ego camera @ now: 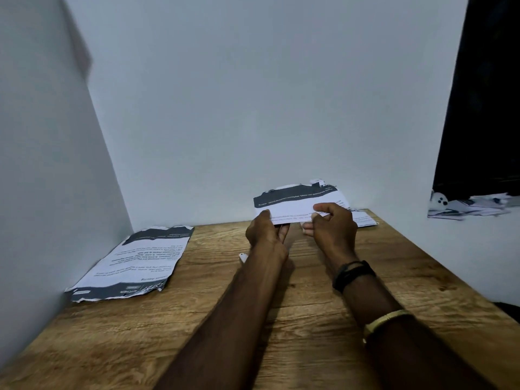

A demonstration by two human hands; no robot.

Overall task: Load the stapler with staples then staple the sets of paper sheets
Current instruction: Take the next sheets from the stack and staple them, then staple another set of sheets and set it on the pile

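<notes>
Paper sheets [295, 205], a thin printed set with a dark band across the top, are held up off the table near its far edge, a little toward the far right corner, their long axis running left to right and the dark-banded edge pointing up toward the wall. The left hand [263, 230] pinches the lower left part of the set, thumb on the near face and fingers behind; the right hand [333, 225] pinches the lower right part the same way, fingers curled. Paper like this is light and limp, so it will likely sag or fan apart unless gripped close to an edge with both hands, and the torn, ragged margins look easy to rip further; squaring the sheets by tapping one edge on the wood would probably help before any stapling. A second set of sheets [135, 260] lies flat near the far left corner of the table [197, 319], its long axis running from near to far, the dark header nearest the person. More paper [363, 219] rests at the far right corner, just behind the right hand. A small white object [243, 257] shows beside the left forearm; whether it is the stapler cannot be told.
</notes>
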